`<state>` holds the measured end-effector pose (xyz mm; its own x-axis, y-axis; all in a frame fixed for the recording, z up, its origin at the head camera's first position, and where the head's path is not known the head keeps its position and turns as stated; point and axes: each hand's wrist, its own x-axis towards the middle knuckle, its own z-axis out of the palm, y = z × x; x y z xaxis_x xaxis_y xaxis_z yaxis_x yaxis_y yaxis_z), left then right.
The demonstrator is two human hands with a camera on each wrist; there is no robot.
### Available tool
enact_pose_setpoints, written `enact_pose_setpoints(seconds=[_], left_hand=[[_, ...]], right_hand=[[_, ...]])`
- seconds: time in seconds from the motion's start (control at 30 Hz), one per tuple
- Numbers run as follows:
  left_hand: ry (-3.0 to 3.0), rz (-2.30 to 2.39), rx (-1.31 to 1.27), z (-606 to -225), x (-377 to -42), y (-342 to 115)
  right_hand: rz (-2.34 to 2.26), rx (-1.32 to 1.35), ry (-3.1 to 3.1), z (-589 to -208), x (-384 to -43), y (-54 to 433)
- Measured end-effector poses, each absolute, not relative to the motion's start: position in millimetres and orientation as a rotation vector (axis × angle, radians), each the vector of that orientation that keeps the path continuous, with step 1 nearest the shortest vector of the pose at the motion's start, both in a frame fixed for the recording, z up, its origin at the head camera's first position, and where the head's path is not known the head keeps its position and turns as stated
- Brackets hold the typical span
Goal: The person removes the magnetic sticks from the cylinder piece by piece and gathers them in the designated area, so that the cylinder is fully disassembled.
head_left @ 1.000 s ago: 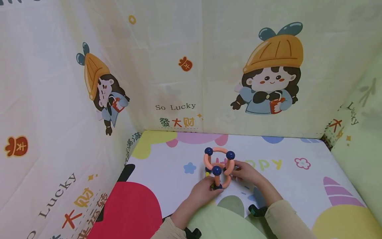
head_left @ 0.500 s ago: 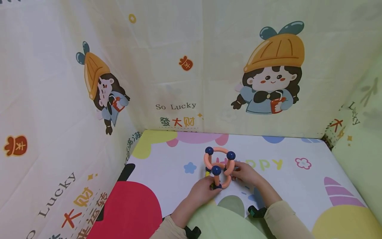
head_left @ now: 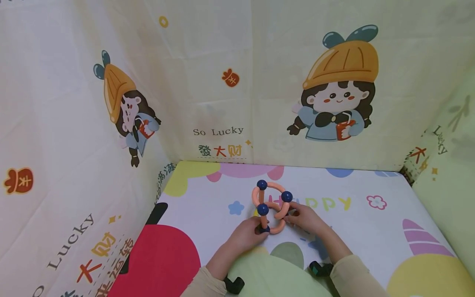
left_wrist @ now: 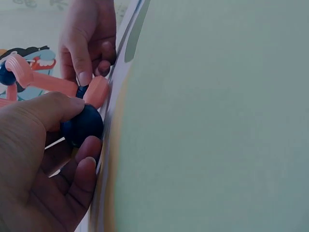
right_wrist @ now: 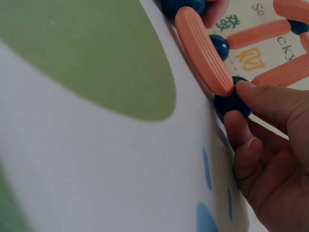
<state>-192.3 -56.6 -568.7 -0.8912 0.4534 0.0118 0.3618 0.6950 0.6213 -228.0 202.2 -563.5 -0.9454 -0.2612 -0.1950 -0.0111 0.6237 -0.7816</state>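
A frame of salmon-coloured curved rods (head_left: 255,198) and dark blue balls stands on the mat, an upper ring over a lower one, joined by upright rods. My left hand (head_left: 243,236) pinches a lower blue ball (left_wrist: 83,126) at the front left, thumb on top and fingers curled beneath. On the other side my right hand (head_left: 309,219) pinches another lower ball (right_wrist: 232,105) between thumb and forefinger. A ribbed curved rod (right_wrist: 203,50) runs from that ball toward the left hand's ball. Three upper balls show in the head view, the nearest (head_left: 262,209) above my left fingers.
A white mat (head_left: 334,231) with printed coloured shapes covers the table. Patterned cloth (head_left: 274,103) hangs behind and at both sides. Black wrist camera mounts (head_left: 234,284) sit below each forearm.
The nearest upper ball and my left hand have shifted a little left. The rod frame has turned slightly, and the upper right ball sits a bit lower. Both hands still hold the lower balls.
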Motion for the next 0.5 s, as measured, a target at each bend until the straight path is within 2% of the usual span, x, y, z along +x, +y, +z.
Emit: enact_pose_setpoints(seconds=[0.5], left_hand=[[2.724, 1.000, 0.684, -563, -199, -76]], right_hand=[[-1.226, -0.206, 2.630, -560, -210, 191]])
